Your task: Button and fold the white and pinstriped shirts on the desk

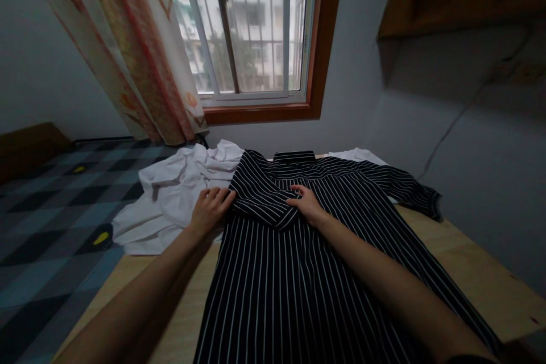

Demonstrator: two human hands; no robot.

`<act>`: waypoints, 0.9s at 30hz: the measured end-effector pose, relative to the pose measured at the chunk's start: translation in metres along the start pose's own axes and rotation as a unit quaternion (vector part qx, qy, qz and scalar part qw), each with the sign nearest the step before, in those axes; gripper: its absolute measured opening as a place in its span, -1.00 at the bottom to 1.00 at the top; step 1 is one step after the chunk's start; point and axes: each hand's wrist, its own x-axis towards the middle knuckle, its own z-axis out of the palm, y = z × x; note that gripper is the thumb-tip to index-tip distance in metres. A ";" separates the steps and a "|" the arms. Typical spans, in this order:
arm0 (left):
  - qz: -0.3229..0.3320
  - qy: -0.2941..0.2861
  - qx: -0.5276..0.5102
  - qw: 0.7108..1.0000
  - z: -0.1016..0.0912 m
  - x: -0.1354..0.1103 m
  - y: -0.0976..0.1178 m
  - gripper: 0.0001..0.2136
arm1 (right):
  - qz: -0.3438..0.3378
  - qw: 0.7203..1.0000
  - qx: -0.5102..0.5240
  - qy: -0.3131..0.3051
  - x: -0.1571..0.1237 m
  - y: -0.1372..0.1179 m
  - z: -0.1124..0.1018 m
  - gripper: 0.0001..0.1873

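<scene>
A black shirt with thin white stripes [273, 273] lies spread flat on a wooden table [469, 273]. Its left sleeve [260, 193] is folded inward across the chest. My left hand [210, 207] rests at the folded sleeve's left edge, fingers together and lying flat against the fabric. My right hand [305, 203] presses flat on the folded sleeve near the middle of the shirt, fingers stretched out. The shirt's right sleeve [405, 187] lies extended toward the table's far right.
A crumpled white garment [170, 193] lies at the table's far left beside the striped shirt. Another white cloth [358, 154] shows behind the collar. A checked blanket [51, 210] lies left. A window [247, 28] and curtain [128, 45] are behind.
</scene>
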 end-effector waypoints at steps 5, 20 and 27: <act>-0.004 -0.047 0.016 0.999 -0.003 -0.005 0.000 -0.73 | -0.047 0.979 -0.195 -0.034 -0.007 0.001 -0.005 -0.42; 0.008 -0.193 -0.185 0.964 0.042 0.053 0.060 -0.49 | -0.314 0.772 -0.520 -0.189 -0.033 0.005 0.034 -0.33; -0.024 -0.234 -0.224 0.946 0.060 0.046 0.051 -0.34 | -0.302 0.765 -0.518 -0.236 -0.059 0.009 -0.020 -0.15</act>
